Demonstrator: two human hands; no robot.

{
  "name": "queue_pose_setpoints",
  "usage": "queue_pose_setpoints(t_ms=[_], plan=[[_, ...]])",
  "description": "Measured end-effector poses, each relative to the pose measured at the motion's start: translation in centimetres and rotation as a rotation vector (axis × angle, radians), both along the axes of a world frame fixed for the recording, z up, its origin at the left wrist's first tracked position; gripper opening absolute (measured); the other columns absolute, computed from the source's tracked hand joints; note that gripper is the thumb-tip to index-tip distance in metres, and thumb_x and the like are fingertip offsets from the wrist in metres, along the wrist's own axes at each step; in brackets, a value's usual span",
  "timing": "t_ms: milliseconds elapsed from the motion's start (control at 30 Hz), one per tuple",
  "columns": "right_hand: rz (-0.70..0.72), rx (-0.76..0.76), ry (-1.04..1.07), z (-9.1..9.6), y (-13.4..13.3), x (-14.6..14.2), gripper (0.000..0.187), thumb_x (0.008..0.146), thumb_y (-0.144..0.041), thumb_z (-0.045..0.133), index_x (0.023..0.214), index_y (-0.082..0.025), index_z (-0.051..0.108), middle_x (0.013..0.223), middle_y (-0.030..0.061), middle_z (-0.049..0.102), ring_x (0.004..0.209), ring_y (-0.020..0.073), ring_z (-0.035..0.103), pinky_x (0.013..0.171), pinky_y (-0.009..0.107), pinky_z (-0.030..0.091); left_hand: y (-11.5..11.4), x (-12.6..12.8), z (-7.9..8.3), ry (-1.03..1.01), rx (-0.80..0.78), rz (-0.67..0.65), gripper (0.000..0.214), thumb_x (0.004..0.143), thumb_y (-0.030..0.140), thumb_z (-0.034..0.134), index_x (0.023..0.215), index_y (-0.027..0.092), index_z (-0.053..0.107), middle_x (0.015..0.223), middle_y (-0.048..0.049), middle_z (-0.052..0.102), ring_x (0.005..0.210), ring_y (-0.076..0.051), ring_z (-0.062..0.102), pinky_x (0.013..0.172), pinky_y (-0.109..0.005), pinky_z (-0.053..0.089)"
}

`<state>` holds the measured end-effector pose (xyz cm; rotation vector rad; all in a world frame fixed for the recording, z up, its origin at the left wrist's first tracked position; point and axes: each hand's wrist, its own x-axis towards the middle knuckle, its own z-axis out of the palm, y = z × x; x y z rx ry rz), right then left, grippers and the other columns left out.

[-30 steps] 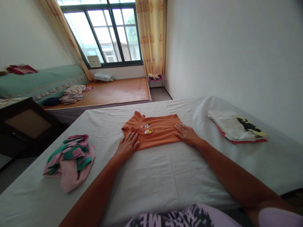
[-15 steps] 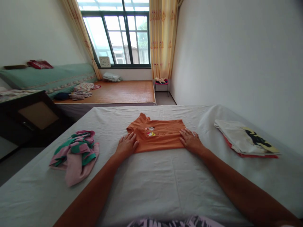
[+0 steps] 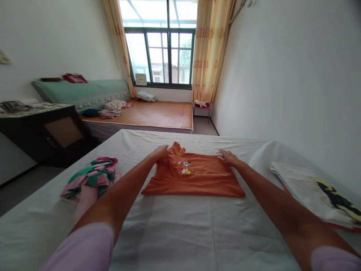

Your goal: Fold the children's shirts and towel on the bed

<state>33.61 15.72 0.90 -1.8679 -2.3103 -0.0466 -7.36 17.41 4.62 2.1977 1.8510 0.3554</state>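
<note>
An orange T-shirt (image 3: pixel 203 177) with small cartoon prints on it lies partly folded on the white sheet in front of me. At its far left, by the sleeve and collar, is my left hand (image 3: pixel 161 151); its back faces me and its fingers are mostly hidden. My right hand (image 3: pixel 229 158) touches the far right corner of the shirt, open, with thumb and fingers apart. To the left, a crumpled pink and green garment (image 3: pixel 97 177) lies in a heap, partly behind my left forearm. A white folded garment (image 3: pixel 310 192) with a black and yellow print lies at the right.
The white-sheeted surface (image 3: pixel 175 233) reaches away from me to a bed with a brown mat (image 3: pixel 160 113). A dark cabinet (image 3: pixel 36 131) stands at the left. A small pink stool (image 3: pixel 202 105) is below the curtain, and a white wall (image 3: pixel 282 75) runs along the right.
Both hands have moved away from me to the shirt's far side. The shirt's near edge now looks wider and closer. My view has shifted, and lilac sleeves have come into sight.
</note>
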Motion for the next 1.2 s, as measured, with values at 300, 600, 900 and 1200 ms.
queue_pose_setpoints(t_ms=[300, 600, 900, 1200], plan=[[-0.003, -0.051, 0.138, 1.7, -0.1, -1.0, 0.027, 0.073, -0.018, 0.057, 0.093, -0.025, 0.073, 0.093, 0.0023, 0.072, 0.087, 0.0178, 0.065, 0.078, 0.027, 0.049, 2.6, 3.1, -1.4, -0.223, 0.060, -0.003, 0.028, 0.075, 0.024, 0.057, 0.100, 0.014, 0.067, 0.095, -0.0087, 0.073, 0.094, -0.023, 0.064, 0.081, -0.029, 0.047], [0.247, 0.225, 0.328, 3.1, -9.3, 1.1, 0.023, 0.074, -0.012, 0.050, 0.086, -0.022, 0.067, 0.090, 0.0047, 0.066, 0.089, 0.0198, 0.059, 0.082, 0.032, 0.049, -7.3, -1.1, 3.9, -0.644, 0.071, -0.467, 0.020, 0.074, 0.030, 0.060, 0.083, 0.015, 0.071, 0.096, -0.0077, 0.071, 0.093, -0.021, 0.064, 0.085, -0.032, 0.049], [0.251, -0.025, 0.157, 1.6, -12.9, 2.7, 0.033, 0.069, -0.002, 0.046, 0.078, -0.022, 0.070, 0.087, 0.0037, 0.066, 0.091, 0.0186, 0.059, 0.085, 0.030, 0.046, -13.7, -3.9, 2.3, -0.306, -0.095, -0.565, 0.025, 0.070, 0.014, 0.047, 0.065, 0.021, 0.070, 0.078, -0.0016, 0.071, 0.084, -0.018, 0.065, 0.086, -0.029, 0.047], [0.296, -0.031, 0.162, 2.6, -12.0, -2.4, 0.026, 0.081, -0.029, 0.058, 0.105, -0.023, 0.069, 0.105, 0.0055, 0.068, 0.101, 0.0217, 0.057, 0.092, 0.035, 0.043, -10.2, -2.8, -0.4, 0.020, 0.125, 0.084, 0.045, 0.087, 0.036, 0.047, 0.125, 0.016, 0.057, 0.113, -0.0114, 0.068, 0.109, -0.023, 0.060, 0.093, -0.032, 0.044]])
